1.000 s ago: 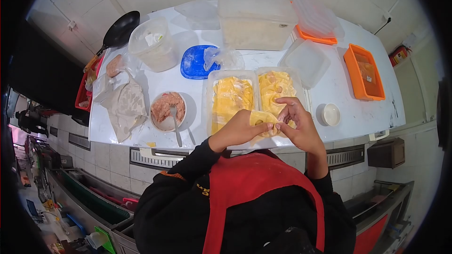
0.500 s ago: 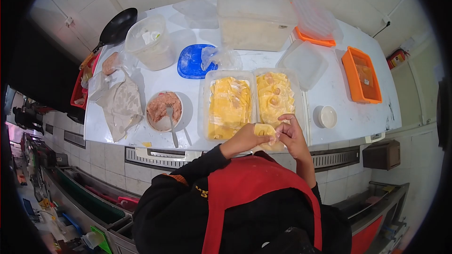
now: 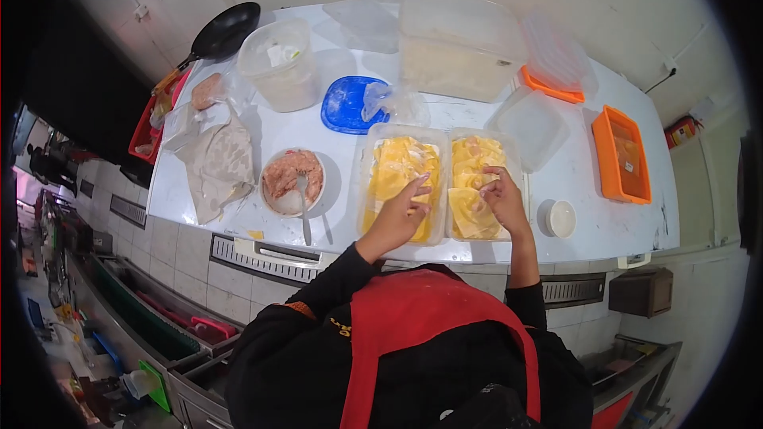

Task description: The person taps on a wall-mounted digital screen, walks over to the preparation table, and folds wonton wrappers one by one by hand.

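Observation:
Over the near part of the left clear tray [image 3: 366,191], which holds stacked yellow wrappers [image 3: 404,167], my left hand [image 3: 401,216] hovers with its fingers apart and nothing in them. My right hand [image 3: 502,199] is above the right clear tray [image 3: 515,151], its fingers spread and slightly bent, also holding nothing. Folded yellow pieces [image 3: 470,157] fill that right tray, and one yellow piece [image 3: 475,221] lies at its near end, just beside my right fingertips. Left of the trays is a white bowl [image 3: 280,203] of minced meat [image 3: 280,175] with a fork [image 3: 305,218] in it.
Behind the trays are a blue lid [image 3: 343,105], a large clear bin [image 3: 457,52] and a tall clear tub [image 3: 280,71]. A small white bowl [image 3: 561,218] and an orange tray [image 3: 610,155] stand right. A cloth-like bag [image 3: 218,163] and black pan [image 3: 226,32] are left.
The yellow piece that both hands pinched near the table edge now lies in the right tray. My hands have let go and moved apart, the left one over the left tray. The view has shifted slightly.

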`<state>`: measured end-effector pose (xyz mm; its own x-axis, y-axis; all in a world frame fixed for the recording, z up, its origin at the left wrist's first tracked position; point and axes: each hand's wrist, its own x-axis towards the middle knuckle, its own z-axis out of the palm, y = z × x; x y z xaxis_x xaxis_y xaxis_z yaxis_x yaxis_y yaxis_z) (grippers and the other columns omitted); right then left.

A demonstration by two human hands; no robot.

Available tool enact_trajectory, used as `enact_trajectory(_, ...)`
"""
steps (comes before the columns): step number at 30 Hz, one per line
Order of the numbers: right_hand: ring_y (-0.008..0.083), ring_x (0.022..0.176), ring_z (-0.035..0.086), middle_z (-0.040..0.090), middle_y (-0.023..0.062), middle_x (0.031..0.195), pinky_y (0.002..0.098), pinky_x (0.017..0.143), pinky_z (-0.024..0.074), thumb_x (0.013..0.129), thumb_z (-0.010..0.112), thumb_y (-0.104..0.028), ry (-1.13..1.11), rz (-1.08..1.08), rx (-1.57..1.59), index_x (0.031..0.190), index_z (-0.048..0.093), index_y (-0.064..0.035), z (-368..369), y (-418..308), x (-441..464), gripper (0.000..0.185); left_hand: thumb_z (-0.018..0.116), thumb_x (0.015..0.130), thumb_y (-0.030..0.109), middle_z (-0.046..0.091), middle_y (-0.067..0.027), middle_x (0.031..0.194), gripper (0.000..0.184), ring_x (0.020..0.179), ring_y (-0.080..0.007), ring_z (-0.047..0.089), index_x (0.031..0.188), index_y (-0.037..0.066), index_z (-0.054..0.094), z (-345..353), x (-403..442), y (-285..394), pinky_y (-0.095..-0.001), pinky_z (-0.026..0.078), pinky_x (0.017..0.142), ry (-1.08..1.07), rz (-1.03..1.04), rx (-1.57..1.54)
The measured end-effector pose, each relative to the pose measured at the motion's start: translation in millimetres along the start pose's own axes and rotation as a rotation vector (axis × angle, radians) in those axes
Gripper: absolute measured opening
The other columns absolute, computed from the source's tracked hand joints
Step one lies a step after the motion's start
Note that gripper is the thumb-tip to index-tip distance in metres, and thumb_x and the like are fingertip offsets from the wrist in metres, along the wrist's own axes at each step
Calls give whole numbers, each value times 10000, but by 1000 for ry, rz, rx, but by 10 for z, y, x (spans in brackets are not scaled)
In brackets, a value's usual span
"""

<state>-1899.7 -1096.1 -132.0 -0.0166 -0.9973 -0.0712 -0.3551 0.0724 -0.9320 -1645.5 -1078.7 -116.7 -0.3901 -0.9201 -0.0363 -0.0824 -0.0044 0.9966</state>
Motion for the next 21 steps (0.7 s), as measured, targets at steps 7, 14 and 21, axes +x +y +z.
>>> enact_trajectory(7, 177, 805, 589, 577, 84, 855, 310, 718, 463, 778, 580, 14, 211, -67, -207, 1181, 494, -46, 65, -217, -76, 416, 562, 739, 28, 558, -156, 1179, 355, 1081, -345, 507, 1078, 104, 634, -424, 255, -227, -404, 457, 853, 199, 252, 1054)
enact_trajectory(14, 193, 933, 526, 571, 72, 965, 329, 791, 428, 761, 623, -20, 487, -152, -241, 1211, 492, -66, -70, -106, -255, 471, 622, 733, 123, 504, -157, 1247, 332, 1208, -375, 411, 1063, 149, 645, -324, 518, -379, -473, 389, 947, 67, 283, 1339)
enact_trajectory(21, 145, 907, 511, 568, 51, 1003, 283, 766, 427, 779, 602, -3, 598, -87, -39, 1205, 496, -75, -282, -113, -605, 444, 652, 712, 150, 642, -87, 959, 212, 1072, -305, 519, 922, 120, 648, -422, 659, -442, -453, 406, 895, 10, 359, 1211)
